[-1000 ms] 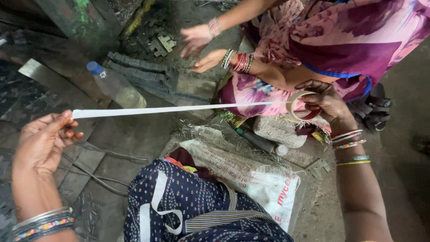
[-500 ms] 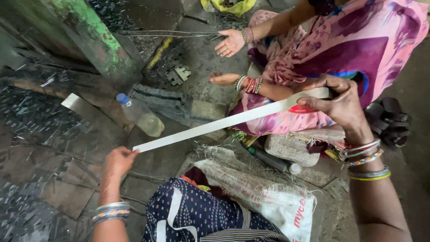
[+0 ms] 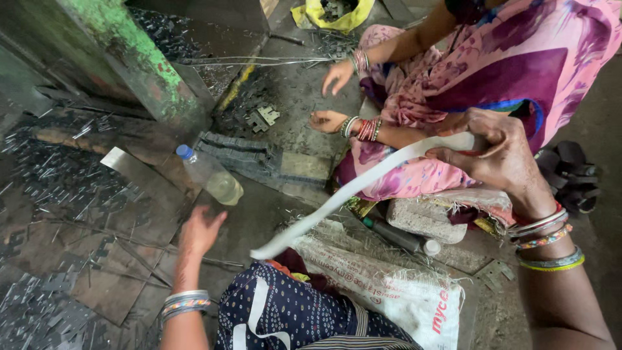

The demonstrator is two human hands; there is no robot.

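Observation:
My right hand (image 3: 495, 152) grips one end of a long white tape strip (image 3: 350, 191) that curves down to the left, its free end hanging near my knee. My left hand (image 3: 197, 230) is open with fingers spread above the dark floor, holding nothing, close to a clear plastic bottle (image 3: 208, 175) with a blue cap. My lap is covered in dark blue dotted cloth (image 3: 285, 311).
Another person in a pink patterned garment (image 3: 505, 58) sits opposite, both hands (image 3: 330, 97) over the floor near small metal pieces (image 3: 262, 116). A white woven sack (image 3: 395, 291), a grey stone block (image 3: 424, 220), a green-painted machine frame (image 3: 129, 58) and scattered metal scrap (image 3: 58, 188) surround me.
My left hand has let go of the strip and dropped toward the floor by the bottle. The strip now sags, held only by my right hand.

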